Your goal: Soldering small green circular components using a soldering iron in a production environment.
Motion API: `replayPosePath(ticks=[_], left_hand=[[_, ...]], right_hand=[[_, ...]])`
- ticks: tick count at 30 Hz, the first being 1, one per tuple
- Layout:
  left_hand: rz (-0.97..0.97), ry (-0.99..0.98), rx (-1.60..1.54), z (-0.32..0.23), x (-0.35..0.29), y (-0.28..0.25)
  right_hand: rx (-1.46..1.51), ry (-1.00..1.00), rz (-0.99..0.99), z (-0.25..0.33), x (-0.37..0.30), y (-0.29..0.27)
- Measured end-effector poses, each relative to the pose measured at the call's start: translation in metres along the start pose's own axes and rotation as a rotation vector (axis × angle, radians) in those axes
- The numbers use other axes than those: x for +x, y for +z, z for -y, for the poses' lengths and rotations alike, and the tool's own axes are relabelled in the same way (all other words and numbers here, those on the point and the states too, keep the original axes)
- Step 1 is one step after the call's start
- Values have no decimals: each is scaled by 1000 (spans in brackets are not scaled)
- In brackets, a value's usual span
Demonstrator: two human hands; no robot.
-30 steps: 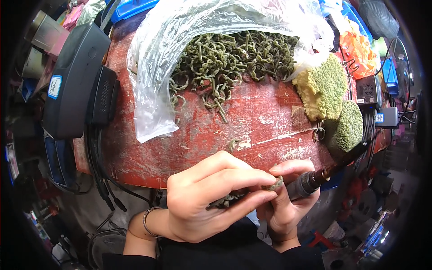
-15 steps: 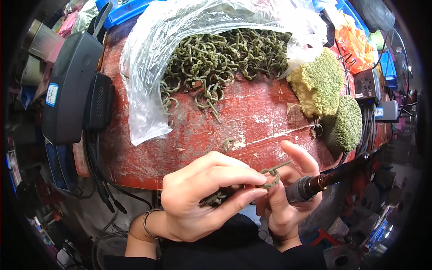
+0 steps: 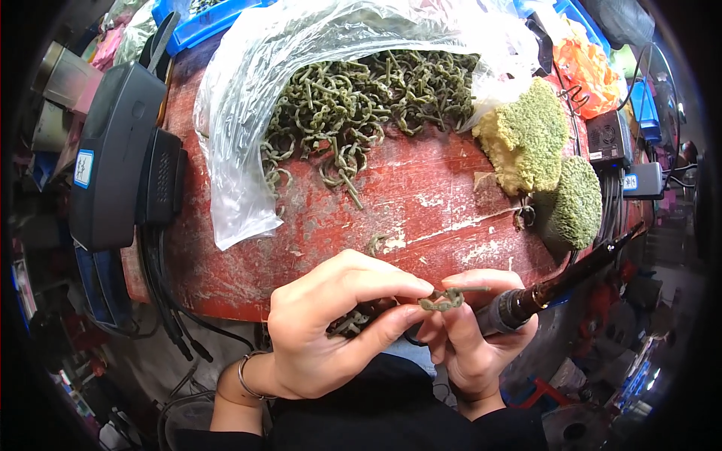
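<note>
A small dull-green ring with a thin stem (image 3: 444, 301) is pinched between the fingertips of both hands, above the front edge of the table. My left hand (image 3: 316, 323) closes on its left side, and more green pieces (image 3: 350, 323) sit inside that palm. My right hand (image 3: 474, 346) grips the ring's other side with thumb and forefinger. The same hand also holds a soldering-iron-like tool (image 3: 530, 302), its dark grip against the fingers and its long brown-black tip pointing to the upper right. Part of its handle is hidden by the hand.
A heap of similar green rings (image 3: 331, 98) lies on the red worn table (image 3: 421, 188), partly inside a clear plastic bag (image 3: 233, 180). Two green-yellow sponge-like lumps (image 3: 526, 135) stand at right. A black device (image 3: 116, 158) and cables (image 3: 162, 278) are at left.
The ring has turned between my fingertips and its stem now lies nearly level. My right forefinger, raised before, has come down onto the piece. The view has shifted slightly.
</note>
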State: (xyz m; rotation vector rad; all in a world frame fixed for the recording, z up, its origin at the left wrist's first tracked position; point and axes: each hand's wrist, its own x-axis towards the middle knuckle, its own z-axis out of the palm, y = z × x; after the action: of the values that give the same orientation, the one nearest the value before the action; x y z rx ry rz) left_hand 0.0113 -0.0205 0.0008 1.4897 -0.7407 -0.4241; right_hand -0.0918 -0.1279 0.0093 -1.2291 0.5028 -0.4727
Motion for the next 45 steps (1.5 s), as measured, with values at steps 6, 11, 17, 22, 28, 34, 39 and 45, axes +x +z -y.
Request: replayPosePath(ticks=[6, 11, 17, 22, 28, 34, 39, 45], left_hand=[[8, -94, -20, -1, 0, -2], [-58, 24, 208, -10, 0, -2], [-73, 110, 254, -10, -3, -4], [-67, 74, 196, -8, -3, -6], [-38, -52, 74, -13, -2, -9], [-6, -170, -105, -9, -2, -11], [13, -300, -220, -12, -2, -13], [-8, -302, -285, -11, -2, -12]], right_hand=[[-57, 30, 2, 5, -1, 0], [-244, -73, -70, -1, -1, 6], [-366, -141, 85, 1, -3, 0], [-348, -162, 100, -2, -3, -1], [-355, -160, 108, -2, -6, 0], [-393, -170, 101, -2, -6, 3], [-376, -186, 88, -3, -5, 5], [-388, -222, 125, -4, -3, 5]])
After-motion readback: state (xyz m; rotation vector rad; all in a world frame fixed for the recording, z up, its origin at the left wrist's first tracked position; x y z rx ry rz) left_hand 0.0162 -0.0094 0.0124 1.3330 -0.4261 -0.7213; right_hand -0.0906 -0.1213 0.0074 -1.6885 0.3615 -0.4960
